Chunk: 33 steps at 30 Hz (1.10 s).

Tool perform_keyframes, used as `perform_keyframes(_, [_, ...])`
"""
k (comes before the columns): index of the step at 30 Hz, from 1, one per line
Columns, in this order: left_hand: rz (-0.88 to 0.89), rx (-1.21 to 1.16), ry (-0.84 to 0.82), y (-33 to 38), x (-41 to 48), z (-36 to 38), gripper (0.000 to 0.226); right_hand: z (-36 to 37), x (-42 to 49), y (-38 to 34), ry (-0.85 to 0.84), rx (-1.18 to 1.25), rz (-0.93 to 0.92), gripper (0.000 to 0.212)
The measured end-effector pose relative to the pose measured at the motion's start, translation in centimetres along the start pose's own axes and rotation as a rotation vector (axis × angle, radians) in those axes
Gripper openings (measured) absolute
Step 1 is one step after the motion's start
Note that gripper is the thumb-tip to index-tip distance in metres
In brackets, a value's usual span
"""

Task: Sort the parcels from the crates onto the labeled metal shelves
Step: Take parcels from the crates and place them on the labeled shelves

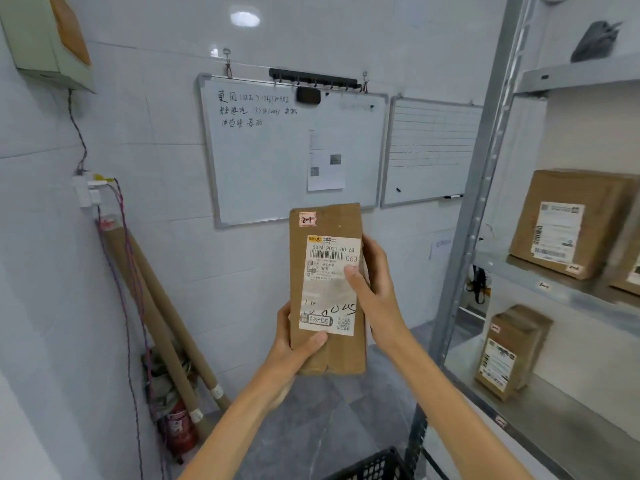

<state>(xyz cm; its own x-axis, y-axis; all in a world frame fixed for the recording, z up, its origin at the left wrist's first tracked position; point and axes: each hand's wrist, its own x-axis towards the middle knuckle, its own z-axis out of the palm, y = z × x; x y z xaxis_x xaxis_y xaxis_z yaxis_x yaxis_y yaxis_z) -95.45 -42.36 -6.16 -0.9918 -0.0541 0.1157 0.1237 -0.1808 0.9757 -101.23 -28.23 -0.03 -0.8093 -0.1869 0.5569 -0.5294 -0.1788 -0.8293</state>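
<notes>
Both hands are up in front of the wall holding a tall brown cardboard parcel (327, 289) upright, label side facing the camera. The left hand (294, 351) grips the lower left edge, thumb pressed across the bottom of the shipping label (330, 284), the other fingers wrapped behind where I can't see them. The right hand (374, 292) clamps the right edge higher up, thumb lying on the label's middle. So both sets of fingers are closed tight on the box. There's a small red sticker (307, 219) with handwriting at its top left corner.

Behind it a whiteboard (277, 150) hangs on the tiled wall, with some writing up top and a printed sheet stuck on it. A second, lined board (433, 150) sits just beside it.

On the right is the metal shelf (554, 282). One boxed parcel (568, 223) sits on the middle level and a smaller one (509, 355) stands on the level below. A black crate (374, 467) peeks in at the bottom edge. Cardboard tubes (166, 306) lean in the left corner.
</notes>
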Motion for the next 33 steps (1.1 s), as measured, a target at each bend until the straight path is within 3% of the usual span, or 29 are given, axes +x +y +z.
perform_keyframes(6, [-0.02,0.146,-0.181,-1.5,1.6,2.8,0.107,-4.6,-2.5,-0.2,0.123,-0.101,0.042,0.056])
perform_keyframes(9, [-0.12,0.018,-0.213,-1.8,2.4,4.7,0.081,-6.2,-4.0,-1.1,0.201,-0.164,0.046,0.067])
perform_keyframes(13, [-0.149,0.029,-0.298,-1.7,2.9,5.8,0.071,-6.8,-6.4,-1.8,0.288,-0.226,0.081,0.077])
perform_keyframes(20, [-0.099,0.119,-0.429,-1.0,3.3,7.6,0.07,-7.3,-9.1,-3.3,0.434,-0.287,0.135,0.07])
perform_keyframes(33, [-0.069,0.082,-0.81,-1.5,-2.3,16.2,0.014,-10.1,-20.3,-9.9,0.78,-0.456,0.175,0.071])
